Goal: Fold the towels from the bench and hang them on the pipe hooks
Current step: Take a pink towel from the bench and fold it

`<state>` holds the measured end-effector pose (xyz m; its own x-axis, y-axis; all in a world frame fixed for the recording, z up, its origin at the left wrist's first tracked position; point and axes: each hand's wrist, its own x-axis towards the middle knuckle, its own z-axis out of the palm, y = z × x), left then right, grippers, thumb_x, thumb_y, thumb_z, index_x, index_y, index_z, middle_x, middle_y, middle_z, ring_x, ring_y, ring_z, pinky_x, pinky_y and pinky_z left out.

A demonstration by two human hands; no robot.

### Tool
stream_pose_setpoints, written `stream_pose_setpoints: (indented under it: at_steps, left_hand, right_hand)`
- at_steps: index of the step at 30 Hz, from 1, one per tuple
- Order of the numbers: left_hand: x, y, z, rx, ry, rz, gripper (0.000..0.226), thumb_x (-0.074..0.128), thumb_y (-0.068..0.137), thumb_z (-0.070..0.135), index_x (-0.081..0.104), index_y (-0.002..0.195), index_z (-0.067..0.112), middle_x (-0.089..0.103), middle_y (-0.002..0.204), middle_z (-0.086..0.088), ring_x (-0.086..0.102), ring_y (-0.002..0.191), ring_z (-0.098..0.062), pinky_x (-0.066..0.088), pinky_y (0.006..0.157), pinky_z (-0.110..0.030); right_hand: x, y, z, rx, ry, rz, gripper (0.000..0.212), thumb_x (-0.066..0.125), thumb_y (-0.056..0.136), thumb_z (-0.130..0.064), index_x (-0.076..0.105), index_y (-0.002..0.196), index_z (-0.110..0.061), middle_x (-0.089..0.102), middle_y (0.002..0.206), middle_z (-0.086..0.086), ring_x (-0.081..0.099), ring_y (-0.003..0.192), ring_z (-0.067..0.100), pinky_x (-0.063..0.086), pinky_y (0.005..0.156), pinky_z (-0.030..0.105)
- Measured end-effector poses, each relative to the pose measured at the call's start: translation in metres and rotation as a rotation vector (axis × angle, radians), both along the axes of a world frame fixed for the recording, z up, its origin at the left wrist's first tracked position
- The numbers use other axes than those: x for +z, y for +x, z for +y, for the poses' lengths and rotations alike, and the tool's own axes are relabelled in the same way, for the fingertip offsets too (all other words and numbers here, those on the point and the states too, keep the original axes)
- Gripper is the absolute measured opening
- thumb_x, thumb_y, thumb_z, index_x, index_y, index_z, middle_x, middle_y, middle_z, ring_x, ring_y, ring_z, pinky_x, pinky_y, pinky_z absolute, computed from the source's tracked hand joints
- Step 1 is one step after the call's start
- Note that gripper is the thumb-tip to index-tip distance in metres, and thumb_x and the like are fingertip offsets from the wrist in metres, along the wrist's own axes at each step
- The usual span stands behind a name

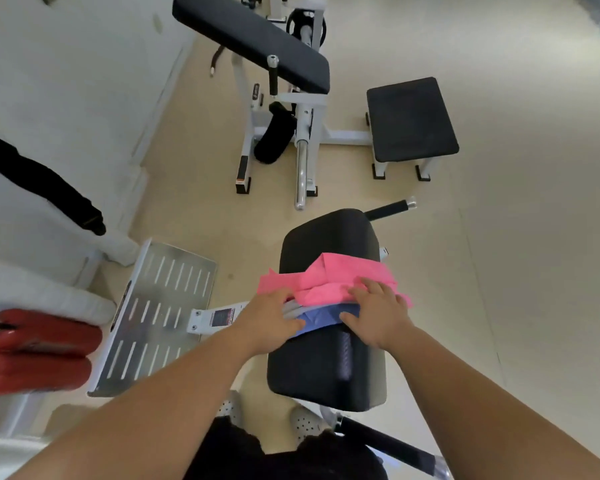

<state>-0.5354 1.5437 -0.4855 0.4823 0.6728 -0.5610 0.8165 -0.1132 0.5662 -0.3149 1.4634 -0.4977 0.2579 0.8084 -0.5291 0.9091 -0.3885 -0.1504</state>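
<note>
The left hand [269, 317] lies at the left edge of the towel pile [321, 296] — its fingertips are hidden by the pink towel [329, 277], so I cannot tell if it grips. The right hand [378, 313] rests flat on the pink towel, fingers spread, thumb on the blue towel [326, 315] below. The pile lies across the black bench [326, 233], under both hands.

A pale beige floor [499, 237] fills the room from 12 to 5 o'clock under soft, even light. A white wall [66, 81] runs along 9 to 11 o'clock, crossed by a black strap [39, 181]. At 12 o'clock stands a white-framed weight machine [253, 39] with a long black pad; a square black seat [411, 119] sits at 1 o'clock. A slotted metal footplate [160, 313] lies at 8 o'clock, beside red cylinders [39, 351].
</note>
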Motion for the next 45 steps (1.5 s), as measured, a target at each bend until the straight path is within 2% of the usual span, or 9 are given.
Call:
stream_pose_setpoints:
  at_steps: [3, 11, 22, 26, 32, 35, 39, 43, 45]
  left_hand:
    - [-0.014, 0.028, 0.002, 0.048, -0.103, -0.029, 0.034, 0.065, 0.096, 0.026, 0.056, 0.129, 0.023, 0.052, 0.094, 0.021, 0.056, 0.088, 0.001, 0.039, 0.062, -0.006]
    - [-0.071, 0.068, 0.017, 0.304, -0.227, -0.066, 0.048, 0.061, 0.097, 0.037, 0.055, 0.143, 0.022, 0.059, 0.137, 0.001, 0.055, 0.123, -0.024, 0.046, 0.104, -0.039]
    - [-0.098, 0.088, 0.019, 0.24, -0.116, 0.017, 0.024, 0.057, 0.1, 0.019, 0.064, 0.122, 0.013, 0.065, 0.117, -0.008, 0.052, 0.095, -0.021, 0.039, 0.08, -0.026]
    - [-0.093, 0.091, 0.018, 0.218, -0.031, -0.073, 0.014, 0.055, 0.099, 0.014, 0.06, 0.088, 0.022, 0.062, 0.089, 0.0, 0.057, 0.085, -0.022, 0.044, 0.066, -0.027]
    - [-0.04, 0.071, 0.018, -0.025, 0.124, -0.271, 0.013, 0.056, 0.101, 0.012, 0.062, 0.089, 0.015, 0.06, 0.081, 0.005, 0.053, 0.073, -0.009, 0.042, 0.069, -0.021]
    - [-0.001, 0.064, 0.017, -0.114, 0.183, -0.353, 0.018, 0.059, 0.1, 0.013, 0.061, 0.088, 0.027, 0.06, 0.077, 0.012, 0.054, 0.072, -0.004, 0.039, 0.067, -0.013]
    - [0.036, 0.058, 0.013, -0.115, 0.205, -0.342, 0.019, 0.055, 0.1, 0.015, 0.054, 0.088, 0.029, 0.059, 0.077, 0.01, 0.054, 0.073, -0.013, 0.047, 0.071, -0.03]
    - [0.064, 0.052, 0.002, -0.018, 0.175, -0.346, 0.013, 0.051, 0.103, 0.013, 0.054, 0.092, 0.021, 0.058, 0.081, 0.004, 0.052, 0.074, -0.013, 0.047, 0.068, -0.027]
    - [0.072, 0.05, -0.007, 0.011, 0.128, -0.35, 0.018, 0.05, 0.103, 0.014, 0.054, 0.09, 0.025, 0.057, 0.078, 0.005, 0.052, 0.071, -0.013, 0.046, 0.063, -0.023]
  right_hand:
    - [-0.015, 0.02, 0.015, 0.046, -0.01, 0.026, 0.061, 0.046, 0.097, -0.055, 0.032, 0.154, -0.036, 0.015, 0.168, -0.001, 0.014, 0.153, 0.029, 0.019, 0.121, 0.055]
    - [-0.062, 0.024, 0.002, 0.04, -0.087, 0.096, 0.075, 0.045, 0.098, -0.055, 0.011, 0.16, -0.033, -0.004, 0.17, -0.006, -0.003, 0.156, 0.031, 0.016, 0.121, 0.053]
    - [-0.072, 0.014, -0.003, -0.062, -0.087, 0.167, 0.079, 0.046, 0.099, -0.052, 0.002, 0.161, -0.033, -0.011, 0.169, -0.004, -0.014, 0.155, 0.033, 0.008, 0.123, 0.054]
    - [-0.066, 0.015, -0.004, -0.099, -0.058, 0.16, 0.066, 0.039, 0.102, -0.053, 0.014, 0.16, -0.032, 0.003, 0.17, -0.001, -0.003, 0.156, 0.034, 0.01, 0.122, 0.053]
    - [-0.04, 0.01, 0.009, -0.062, 0.234, 0.256, 0.053, 0.026, 0.1, -0.044, 0.034, 0.153, -0.04, 0.033, 0.161, -0.003, 0.032, 0.144, 0.028, 0.027, 0.118, 0.05]
    - [-0.023, 0.008, 0.015, 0.018, 0.349, 0.373, 0.051, 0.029, 0.094, -0.035, 0.058, 0.136, -0.033, 0.052, 0.148, -0.003, 0.046, 0.134, 0.029, 0.036, 0.11, 0.052]
    - [0.014, 0.016, 0.02, 0.12, 0.5, 0.451, 0.037, 0.046, 0.095, -0.039, 0.074, 0.1, -0.016, 0.073, 0.112, -0.002, 0.066, 0.106, 0.022, 0.049, 0.094, 0.046]
    - [0.058, 0.024, 0.001, 0.119, 0.566, 0.522, 0.022, 0.068, 0.091, -0.036, 0.073, 0.088, -0.014, 0.063, 0.083, -0.027, 0.059, 0.086, -0.013, 0.042, 0.078, 0.008]
    - [0.07, 0.028, -0.009, 0.131, 0.524, 0.51, 0.015, 0.071, 0.09, -0.024, 0.067, 0.078, -0.016, 0.052, 0.065, -0.028, 0.054, 0.073, -0.015, 0.036, 0.065, 0.01]
